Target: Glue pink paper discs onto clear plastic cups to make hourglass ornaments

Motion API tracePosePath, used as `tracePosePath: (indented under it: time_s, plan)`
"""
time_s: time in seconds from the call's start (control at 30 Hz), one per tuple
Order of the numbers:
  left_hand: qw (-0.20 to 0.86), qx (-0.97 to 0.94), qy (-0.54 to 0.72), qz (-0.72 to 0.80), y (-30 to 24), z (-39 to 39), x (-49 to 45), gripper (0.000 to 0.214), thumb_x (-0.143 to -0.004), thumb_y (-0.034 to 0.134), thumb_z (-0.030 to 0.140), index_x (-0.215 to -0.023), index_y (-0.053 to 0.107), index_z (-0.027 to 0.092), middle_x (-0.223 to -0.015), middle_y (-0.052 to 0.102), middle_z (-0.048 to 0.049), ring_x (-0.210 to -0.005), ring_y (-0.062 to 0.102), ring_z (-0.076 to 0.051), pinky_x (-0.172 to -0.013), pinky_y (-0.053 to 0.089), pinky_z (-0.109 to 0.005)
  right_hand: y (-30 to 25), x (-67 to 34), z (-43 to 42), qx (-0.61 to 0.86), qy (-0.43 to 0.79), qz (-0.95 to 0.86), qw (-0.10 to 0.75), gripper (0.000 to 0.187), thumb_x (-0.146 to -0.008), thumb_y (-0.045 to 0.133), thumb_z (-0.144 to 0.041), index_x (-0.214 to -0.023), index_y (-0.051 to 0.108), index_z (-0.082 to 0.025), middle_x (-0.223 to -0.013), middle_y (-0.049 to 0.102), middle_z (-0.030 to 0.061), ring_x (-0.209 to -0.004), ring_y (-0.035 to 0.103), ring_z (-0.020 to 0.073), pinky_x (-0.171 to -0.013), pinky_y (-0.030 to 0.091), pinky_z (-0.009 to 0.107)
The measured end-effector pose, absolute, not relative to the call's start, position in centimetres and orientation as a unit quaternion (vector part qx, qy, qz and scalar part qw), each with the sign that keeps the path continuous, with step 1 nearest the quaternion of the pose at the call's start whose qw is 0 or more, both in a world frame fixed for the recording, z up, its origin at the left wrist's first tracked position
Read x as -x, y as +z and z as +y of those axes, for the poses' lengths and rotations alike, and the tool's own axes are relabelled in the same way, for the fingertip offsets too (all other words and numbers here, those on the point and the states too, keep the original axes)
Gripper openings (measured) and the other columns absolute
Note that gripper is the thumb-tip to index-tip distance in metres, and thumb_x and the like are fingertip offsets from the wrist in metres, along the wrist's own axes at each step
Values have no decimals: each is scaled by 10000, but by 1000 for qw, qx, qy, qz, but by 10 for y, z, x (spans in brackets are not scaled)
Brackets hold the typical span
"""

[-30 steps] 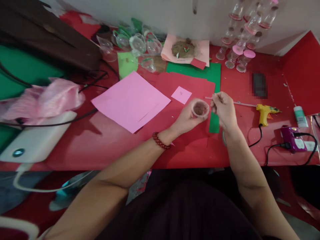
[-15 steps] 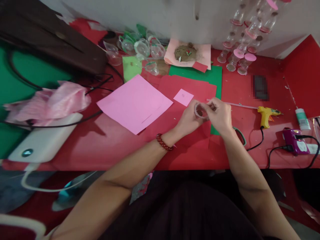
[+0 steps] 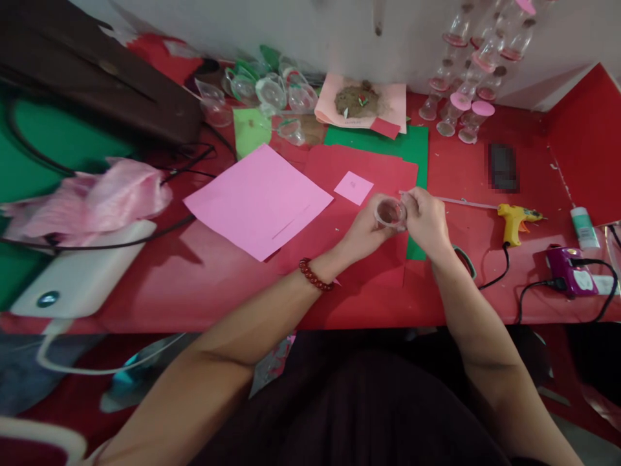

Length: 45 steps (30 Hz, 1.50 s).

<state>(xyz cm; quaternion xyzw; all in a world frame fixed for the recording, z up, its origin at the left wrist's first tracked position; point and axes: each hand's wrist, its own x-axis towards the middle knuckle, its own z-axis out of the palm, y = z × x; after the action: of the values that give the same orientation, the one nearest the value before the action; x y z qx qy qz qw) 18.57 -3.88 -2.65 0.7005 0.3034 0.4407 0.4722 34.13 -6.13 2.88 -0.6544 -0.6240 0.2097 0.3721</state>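
My left hand [image 3: 365, 226] is wrapped round a small clear plastic cup [image 3: 390, 212], its round mouth tilted up toward me. Some brownish matter seems to show through the cup. Close against the cup's right side, my right hand [image 3: 427, 220] has its fingers curled and pinched together; what is between them, if anything, is too small to make out. Both hands are above red paper sheets [image 3: 359, 252]. Just beyond them lies a small pink paper square [image 3: 354, 188] with a faint spot on it, and a large pink sheet [image 3: 259, 200] is to the left.
A yellow glue gun [image 3: 515, 223] with a long glue stick lies right, near a purple power adapter [image 3: 570, 272] and a glue bottle [image 3: 585, 226]. Behind are sand on paper [image 3: 356, 100], plastic cups [image 3: 272, 92] and stacked hourglass-shaped cups [image 3: 451, 113]. Scissors [image 3: 466, 262] lie beside my right wrist.
My right thumb and fingers have drawn back from over the cup's mouth to its right side. More of the rim now shows. The left hand keeps its hold.
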Motion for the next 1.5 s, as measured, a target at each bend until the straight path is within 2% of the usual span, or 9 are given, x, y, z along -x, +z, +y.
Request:
tracePosePath:
  time_s: [0.17,0.33,0.43,0.53,0.8,1.0,1.2,1.33,1.5]
  plan:
    - [462,-681,472,316,-30,-39,-188,459,-893,806,509,-1170,560,239,-1073,684,-56,-955,665,-186,-890,546,-361,18,-344,-57,648,265,-551,453,169,-983,506,-189,-827,534,-248,-690,630,-28,-603,599,137,-651,459,275]
    - [440,-681,485,328,-29,-39,-189,563,-904,780,428,-1373,531,241,-1241,705,-110,-1084,683,-215,-964,552,-393,19,-345,-56,632,179,-593,466,97,-943,599,-182,-867,639,-226,-972,746,56,-913,699,169,-836,523,307]
    - [421,-695,464,352,-28,-39,-187,398,-884,784,367,-1214,608,231,-1167,728,-91,-990,678,-203,-877,563,-370,25,-340,-60,635,217,-605,428,196,-975,654,-333,-811,624,-231,-799,718,19,-763,674,163,-736,499,292]
    - [409,-712,448,354,-27,-41,-187,286,-862,781,283,-1087,615,221,-1054,719,-57,-917,661,-185,-829,554,-349,30,-335,-65,643,206,-608,417,260,-943,695,-312,-736,561,-232,-700,675,-6,-680,638,157,-685,450,286]
    - [410,-723,455,319,-31,-39,-191,320,-881,759,232,-1165,615,217,-1071,729,-68,-937,675,-194,-817,547,-339,26,-337,-63,665,134,-642,357,241,-991,531,-225,-750,521,-237,-703,641,21,-649,564,165,-650,342,303]
    - [408,-718,452,337,-31,-41,-191,319,-886,751,218,-1181,629,215,-1055,720,-63,-885,664,-176,-773,540,-313,19,-340,-61,664,164,-628,371,181,-989,484,-224,-816,534,-241,-750,684,40,-699,626,190,-670,400,312]
    - [433,-694,462,342,-30,-42,-192,367,-911,783,401,-1165,594,216,-1087,727,-79,-935,680,-191,-838,564,-345,15,-342,-58,635,240,-578,453,155,-990,453,-219,-846,492,-261,-650,603,-30,-588,597,147,-647,458,294]
    - [441,-694,466,327,-31,-42,-191,395,-907,773,420,-1177,576,210,-1217,709,-129,-1068,703,-222,-934,586,-387,15,-345,-57,622,203,-560,507,94,-926,499,-176,-905,541,-258,-822,686,-7,-725,651,143,-730,497,296]
    - [476,-691,459,293,-31,-39,-182,695,-820,829,319,-1439,523,245,-1450,644,-163,-1338,646,-290,-1123,547,-461,26,-347,-63,640,184,-597,447,180,-983,574,-343,-836,586,-239,-745,676,0,-693,613,143,-694,443,288]
